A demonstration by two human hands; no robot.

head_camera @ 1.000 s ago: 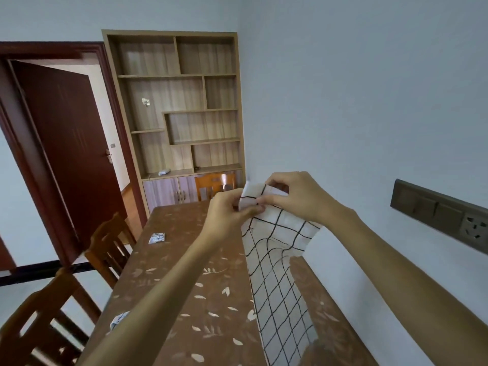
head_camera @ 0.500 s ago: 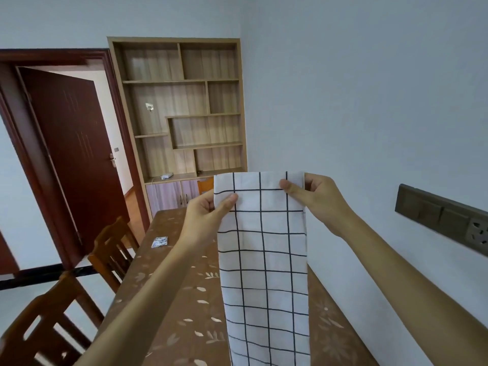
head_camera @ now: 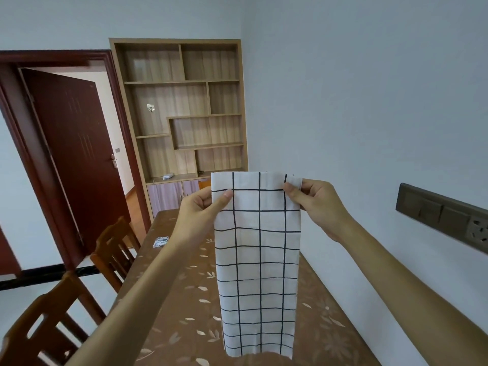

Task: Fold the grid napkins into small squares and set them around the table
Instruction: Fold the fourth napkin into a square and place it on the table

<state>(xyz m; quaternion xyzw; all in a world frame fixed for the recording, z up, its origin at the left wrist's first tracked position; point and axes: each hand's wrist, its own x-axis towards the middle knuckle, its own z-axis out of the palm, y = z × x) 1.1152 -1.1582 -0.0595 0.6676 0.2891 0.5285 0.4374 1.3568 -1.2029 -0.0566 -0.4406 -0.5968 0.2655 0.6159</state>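
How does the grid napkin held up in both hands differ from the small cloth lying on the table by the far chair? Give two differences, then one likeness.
The grid napkin hangs as a long strip; the small cloth lies flat on the table. The grid napkin is pinched at its top corners by the left hand and right hand; the small cloth is untouched. Both look white with dark marks.

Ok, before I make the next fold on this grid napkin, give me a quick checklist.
1. Left hand grip on top left corner of the napkin: ok, pinched.
2. Right hand grip on top right corner: ok, pinched.
3. Top edge level: ok.
4. Strip hanging straight, no twist: ok.
5. Layers matched along the sides: cannot tell.
6. Bottom end free: cannot tell, it is hidden low in the picture.
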